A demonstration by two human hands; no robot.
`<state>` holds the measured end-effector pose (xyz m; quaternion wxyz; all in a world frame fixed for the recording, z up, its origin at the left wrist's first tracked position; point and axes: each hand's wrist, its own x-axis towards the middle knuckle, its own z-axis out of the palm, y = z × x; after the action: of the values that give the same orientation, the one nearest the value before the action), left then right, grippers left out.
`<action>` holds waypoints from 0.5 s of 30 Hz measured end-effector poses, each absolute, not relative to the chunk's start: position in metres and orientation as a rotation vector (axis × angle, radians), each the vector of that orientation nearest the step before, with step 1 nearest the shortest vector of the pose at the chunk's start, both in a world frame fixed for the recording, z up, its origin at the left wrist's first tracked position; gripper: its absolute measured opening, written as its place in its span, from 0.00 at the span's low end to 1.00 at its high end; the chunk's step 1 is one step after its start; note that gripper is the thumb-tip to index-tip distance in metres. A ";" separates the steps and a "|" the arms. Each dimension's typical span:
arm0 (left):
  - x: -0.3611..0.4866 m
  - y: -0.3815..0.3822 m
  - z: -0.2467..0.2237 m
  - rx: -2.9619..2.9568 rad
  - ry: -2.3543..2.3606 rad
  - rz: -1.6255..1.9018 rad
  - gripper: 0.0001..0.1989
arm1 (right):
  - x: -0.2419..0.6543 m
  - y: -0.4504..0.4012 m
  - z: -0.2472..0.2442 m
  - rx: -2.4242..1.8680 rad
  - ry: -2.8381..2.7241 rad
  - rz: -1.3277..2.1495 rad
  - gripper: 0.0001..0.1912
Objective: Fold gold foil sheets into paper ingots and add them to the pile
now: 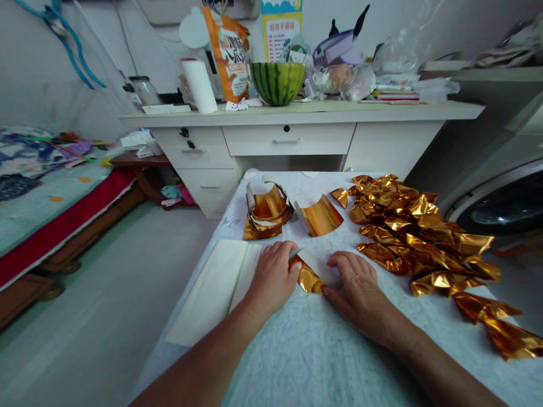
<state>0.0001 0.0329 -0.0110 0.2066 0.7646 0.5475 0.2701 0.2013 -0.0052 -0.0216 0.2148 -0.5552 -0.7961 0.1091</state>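
Observation:
A sheet of gold foil paper [311, 279] with a white back lies on the cloth-covered table between my hands, part of it folded over. My left hand [275, 276] closes its fingers and thumb on the sheet's left end. At the opposite end, my right hand [358, 289] holds the paper down, thumb at the lower gold corner and fingers bent over the white part. Just beyond my hands lies a curved gold sheet [322, 216]. Left of that sits a stack of curled gold sheets [269, 209]. Folded gold foil pieces [407, 226] are heaped on the right.
White folded paper [212, 288] lies by my left forearm. Behind the table stands a white desk [292, 116] bearing a watermelon half [278, 82], an orange pouch [229, 56] and a paper roll [199, 85]. A bed [63, 209] is on the left, a washing machine [509, 175] on the right.

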 end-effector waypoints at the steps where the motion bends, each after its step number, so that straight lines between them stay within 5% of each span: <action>1: 0.000 0.033 -0.012 2.115 1.514 0.748 0.11 | 0.202 -0.005 -0.022 -1.534 -2.207 0.309 0.16; 15: -0.002 0.035 -0.014 1.742 1.387 0.835 0.20 | 0.202 -0.003 -0.016 -1.541 -2.159 0.352 0.09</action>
<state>-0.0019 0.0350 -0.0139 0.3724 0.6797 0.5414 0.3258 0.2017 -0.0028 -0.0164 0.2308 -0.5605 -0.7849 0.1282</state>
